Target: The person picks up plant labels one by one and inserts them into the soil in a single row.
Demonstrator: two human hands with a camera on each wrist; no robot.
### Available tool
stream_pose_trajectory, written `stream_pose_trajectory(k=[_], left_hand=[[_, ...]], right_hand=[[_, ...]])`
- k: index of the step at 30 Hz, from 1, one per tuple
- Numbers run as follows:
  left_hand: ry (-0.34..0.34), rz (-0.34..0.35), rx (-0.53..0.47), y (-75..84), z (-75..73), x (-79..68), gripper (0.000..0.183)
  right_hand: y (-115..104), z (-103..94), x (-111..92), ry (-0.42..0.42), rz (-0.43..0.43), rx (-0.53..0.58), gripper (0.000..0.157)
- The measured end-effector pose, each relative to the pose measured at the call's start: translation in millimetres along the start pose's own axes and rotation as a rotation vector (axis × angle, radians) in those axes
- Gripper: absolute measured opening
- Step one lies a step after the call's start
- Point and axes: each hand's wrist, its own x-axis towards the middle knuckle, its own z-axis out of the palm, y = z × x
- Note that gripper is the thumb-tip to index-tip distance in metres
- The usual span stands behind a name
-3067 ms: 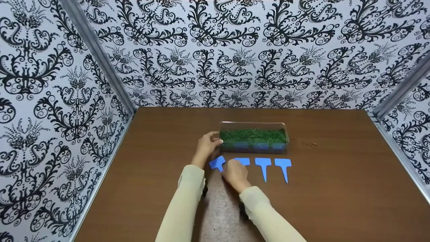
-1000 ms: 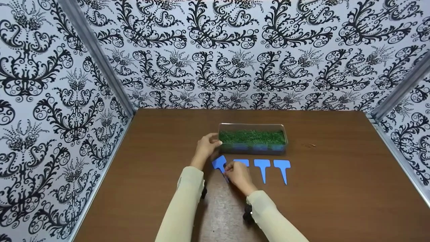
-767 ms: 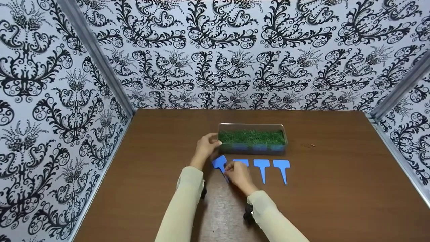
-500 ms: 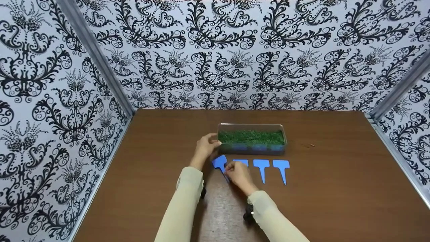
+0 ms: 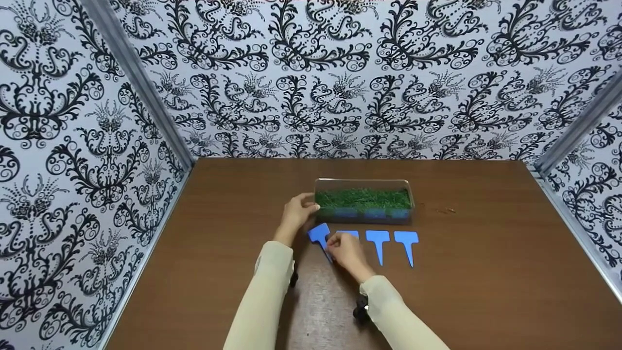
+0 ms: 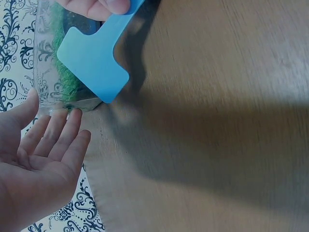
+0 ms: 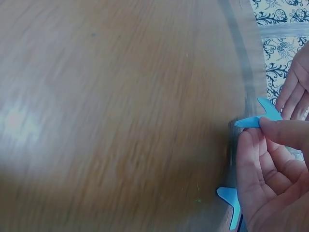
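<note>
CHANGE: we now see the stem of the blue tag emerge beyond the right hand that hid it | GRIP: right clamped on stem; left hand fingers apart, tray contact hard to tell | WHERE: before the grass tray, left end | MEANING: we judge the hold settled

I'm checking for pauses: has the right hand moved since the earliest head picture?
Yes: in the head view the right hand, pinching a blue tag, is slightly farther right, judged against the clear box of grass.
</note>
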Motion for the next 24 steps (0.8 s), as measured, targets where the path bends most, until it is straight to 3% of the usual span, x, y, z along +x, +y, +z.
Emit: stream_pose_trajectory(k=[9,17,24], left_hand=[[-0.010,0.000,-0.017,-0.8,0.1,-1.5,0.045],[-0.007,-0.004,-0.012,1.1,-0.4,-2.6,0.044],[0.009,0.003,0.003,1.0,-0.3,-1.9,0.043]], right_hand=[[-0.3,-2.7,-0.6,0.036,-0.014,-0.001,0.005],[0.6,-6.8,0.7,0.005,0.031,0.027,0.005],[1.3,-7.7,0.9,0.038,0.039,-0.015,0.004]])
